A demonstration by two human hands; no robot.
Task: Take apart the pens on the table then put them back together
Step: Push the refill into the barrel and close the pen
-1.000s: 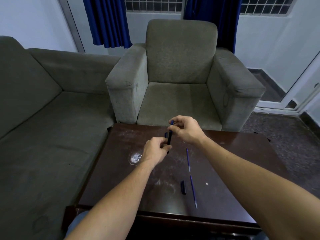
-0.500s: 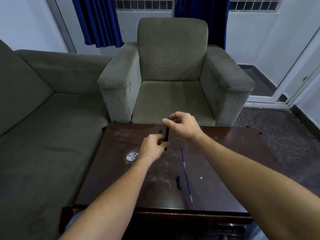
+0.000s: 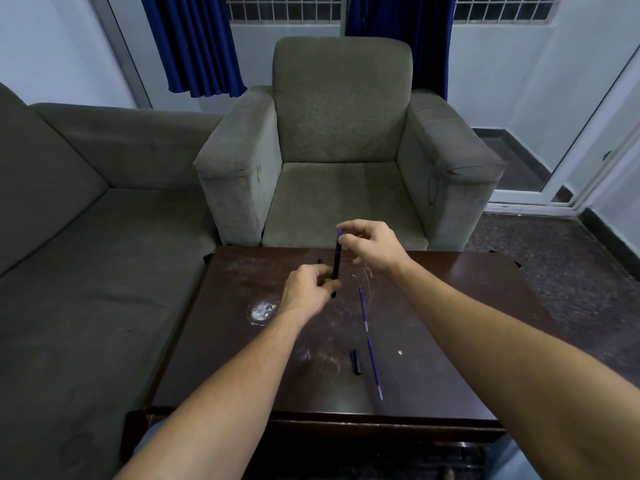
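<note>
Head view: both forearms reach out over a dark brown tabletop, and the hands meet above its far half.
Pen: a dark pen is held nearly upright in the air between the two hands, with a blue end showing at the top.
Left hand: the left hand has its fingers curled round the lower part of the pen; a small dark tip shows just above this hand, and what it belongs to cannot be told.
Right hand: the right hand pinches the pen's top end between thumb and fingertips, the other fingers loosely bent.
Refill: a thin blue refill lies on the tabletop, running from near the hands toward the near edge; whether it is one piece or two end to end cannot be told.
Cap: a short black cap lies just left of the refill's near half, not touching it.
Marks: a white smudge sits on the tabletop left of the left wrist, and a small white speck lies right of the refill.
Surroundings: a grey armchair stands behind the tabletop, a grey sofa to the left, blue curtains at the back.
</note>
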